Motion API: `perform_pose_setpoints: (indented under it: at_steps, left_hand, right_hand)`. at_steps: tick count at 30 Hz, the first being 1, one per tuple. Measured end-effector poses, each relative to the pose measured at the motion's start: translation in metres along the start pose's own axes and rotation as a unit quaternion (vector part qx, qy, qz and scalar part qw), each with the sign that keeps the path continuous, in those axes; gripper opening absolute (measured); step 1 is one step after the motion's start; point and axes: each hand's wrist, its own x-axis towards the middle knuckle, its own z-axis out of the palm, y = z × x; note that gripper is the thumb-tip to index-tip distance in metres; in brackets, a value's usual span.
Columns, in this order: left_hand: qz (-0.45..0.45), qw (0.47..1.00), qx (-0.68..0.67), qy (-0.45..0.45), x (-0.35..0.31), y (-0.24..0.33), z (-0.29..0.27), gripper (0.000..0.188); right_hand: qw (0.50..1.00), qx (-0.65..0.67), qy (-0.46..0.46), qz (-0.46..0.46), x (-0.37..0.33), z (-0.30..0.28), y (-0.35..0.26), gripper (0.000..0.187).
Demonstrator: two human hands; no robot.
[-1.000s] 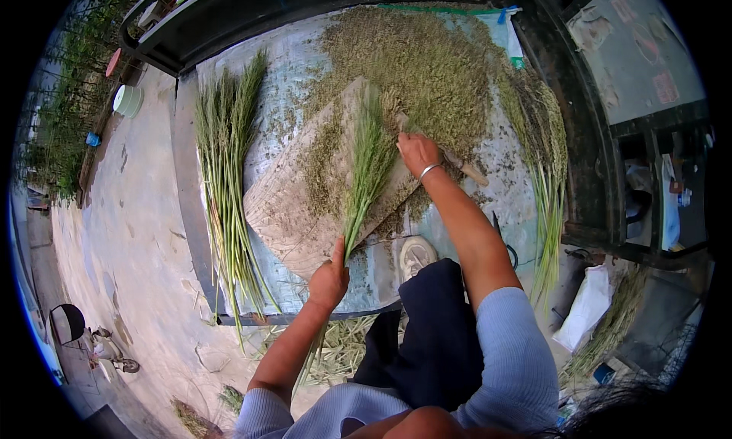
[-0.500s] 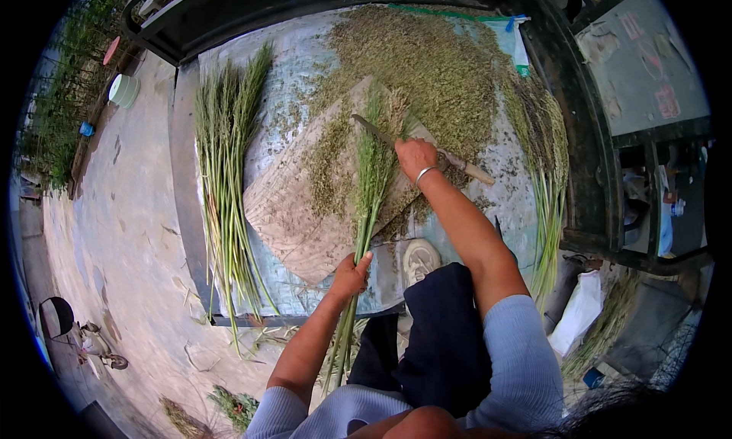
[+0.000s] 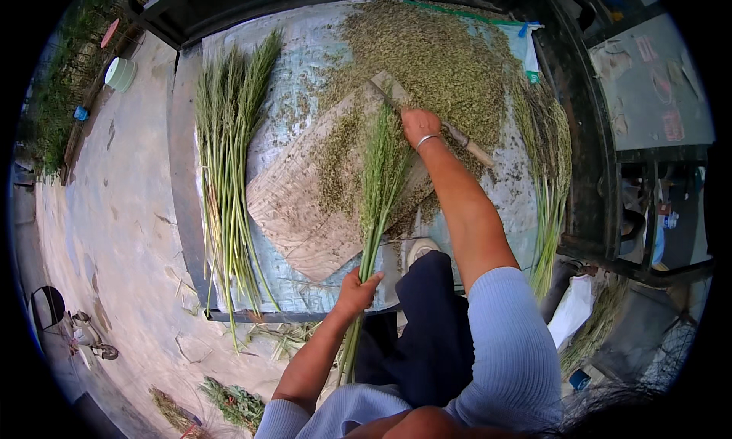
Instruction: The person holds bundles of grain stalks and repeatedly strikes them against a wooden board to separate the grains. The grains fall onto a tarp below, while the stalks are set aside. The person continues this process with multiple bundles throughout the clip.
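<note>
My left hand (image 3: pixel 357 292) is closed around the lower stalks of a green grass bundle (image 3: pixel 383 165). The seed heads of this bundle lie on a brown board (image 3: pixel 297 225). At the tips, my right hand (image 3: pixel 420 126) grips a sickle (image 3: pixel 391 100) around its middle. Its dark curved blade reaches left across the seed heads. The wooden handle (image 3: pixel 479 154) sticks out to the right of my hand. Whether my right fingers also pinch stalks is hidden. Loose seed heads (image 3: pixel 339 165) are scattered over the board around the bundle.
A pale sheet (image 3: pixel 305 50) lies under the board, with a large seed heap (image 3: pixel 435 50) at the far side. Grass bundles lie at left (image 3: pixel 229 149) and right (image 3: pixel 545 180). Dark metal framing (image 3: pixel 591 134) edges the right side. My shoe (image 3: pixel 421 248) is by the board.
My right hand and the sickle have moved away from me, toward the bundle's tips. My left hand has drawn slightly nearer to me, still around the stalks. The view has shifted a little.
</note>
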Motion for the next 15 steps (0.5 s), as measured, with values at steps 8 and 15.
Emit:
perform_pose_setpoints:
  at_steps: [8,15]
  left_hand:
    - [0.038,0.998,0.036,0.027,-0.018,-0.006,-0.010,0.019]
    - [0.003,0.998,0.052,0.031,-0.038,0.004,-0.013,0.019]
  right_hand:
    - [0.999,0.028,0.025,-0.016,0.006,0.009,0.002,0.014]
    - [0.997,0.067,0.019,-0.023,0.003,0.015,0.005,0.013]
